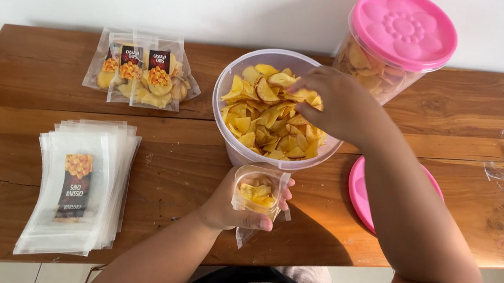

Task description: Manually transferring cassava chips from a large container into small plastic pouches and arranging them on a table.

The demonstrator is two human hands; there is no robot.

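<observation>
A long wooden desk (33,77) runs left to right under a white wall. On it, largest first: a clear round tub (235,149), open and heaped with yellow chips (267,121), stands at the middle. Far right of it a second clear jar (365,69) of chips is closed with a pink flower-embossed lid (404,28); another pink lid (359,191) lies flat at the near right, partly hidden by the forearm. At the near left lies a fanned stack of empty printed pouches (77,186), and at the far left a small pile of filled pouches (143,69).

The right hand (335,104) reaches over the tub from the right, fingers curled down into the chips at the far right part of the heap; whether it grips any I cannot tell. The left hand (237,201) is closed around a small clear pouch (258,194), held upright with its mouth open upward, partly filled, just near of the tub's rim. The pouch mouth thus lies near and slightly left of the right hand, the tub's rim between them.
</observation>
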